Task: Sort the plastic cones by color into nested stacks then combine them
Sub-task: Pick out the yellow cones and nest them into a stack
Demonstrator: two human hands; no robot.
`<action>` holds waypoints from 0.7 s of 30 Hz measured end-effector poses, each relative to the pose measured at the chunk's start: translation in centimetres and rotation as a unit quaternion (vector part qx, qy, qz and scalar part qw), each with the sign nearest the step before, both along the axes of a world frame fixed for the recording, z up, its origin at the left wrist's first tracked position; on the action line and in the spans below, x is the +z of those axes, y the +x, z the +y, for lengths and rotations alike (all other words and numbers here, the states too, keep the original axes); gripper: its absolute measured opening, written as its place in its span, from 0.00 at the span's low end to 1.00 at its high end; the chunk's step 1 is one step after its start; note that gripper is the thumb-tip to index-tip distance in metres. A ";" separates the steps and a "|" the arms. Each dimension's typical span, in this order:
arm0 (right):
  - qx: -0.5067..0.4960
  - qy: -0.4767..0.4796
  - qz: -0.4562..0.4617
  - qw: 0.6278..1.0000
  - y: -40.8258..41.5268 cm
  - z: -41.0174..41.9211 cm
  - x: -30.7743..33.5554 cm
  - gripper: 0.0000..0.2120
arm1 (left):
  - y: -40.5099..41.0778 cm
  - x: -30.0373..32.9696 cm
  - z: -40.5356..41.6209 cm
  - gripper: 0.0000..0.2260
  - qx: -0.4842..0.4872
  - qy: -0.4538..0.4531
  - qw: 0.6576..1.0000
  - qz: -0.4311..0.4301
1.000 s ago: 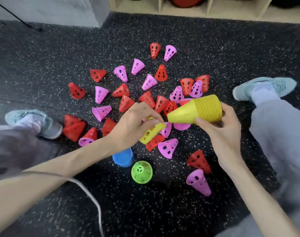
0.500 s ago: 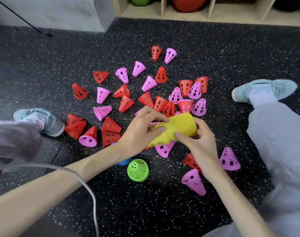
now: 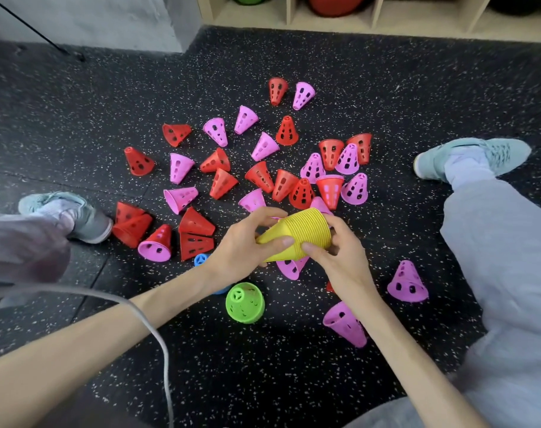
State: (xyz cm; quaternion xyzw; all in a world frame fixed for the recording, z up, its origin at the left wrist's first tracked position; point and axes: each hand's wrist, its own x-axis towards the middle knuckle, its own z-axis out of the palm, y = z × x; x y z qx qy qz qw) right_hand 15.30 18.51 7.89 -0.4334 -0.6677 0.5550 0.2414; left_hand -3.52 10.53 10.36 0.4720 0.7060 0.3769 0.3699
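So you've got the yellow stack (image 3: 297, 234) up off the floor (image 3: 293, 375), lying on its side between both hands, just above and to the right of the green cone (image 3: 245, 302) that sits upright on the floor. Your left hand (image 3: 243, 251) is wrapped around the narrow tip end, thumb across the front, and your right hand (image 3: 340, 257) is clamped on the wide ribbed rim end, so both are closed on that same stack. These look like thin, light, hollow plastic with holes in the walls, so I'd guess the stack weighs next to nothing, but smooth nested cones can slide apart if you only hold the outer one. Best bet is keeping one hand on the rim bundle and one on the tip, squeezing along the length rather than pinching the walls, since the walls probably flex. A blue cone (image 3: 201, 260) peeks out just left of the green cone, mostly hidden behind your left wrist. The red cones (image 3: 198, 223) and pink cones (image 3: 181, 197) are scattered loose beyond and to both sides of the yellow stack, mostly tipped on their sides, so those two colors look unsorted yet. Grab those by the wide rim; the holes give your fingers some bite.
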 end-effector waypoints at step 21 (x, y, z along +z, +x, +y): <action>0.067 -0.079 -0.078 0.992 1.4 -1.7 -2.3 0.26 | 0.3 -1.6 -4.5 0.27 -0.068 0.042 0.981 0.179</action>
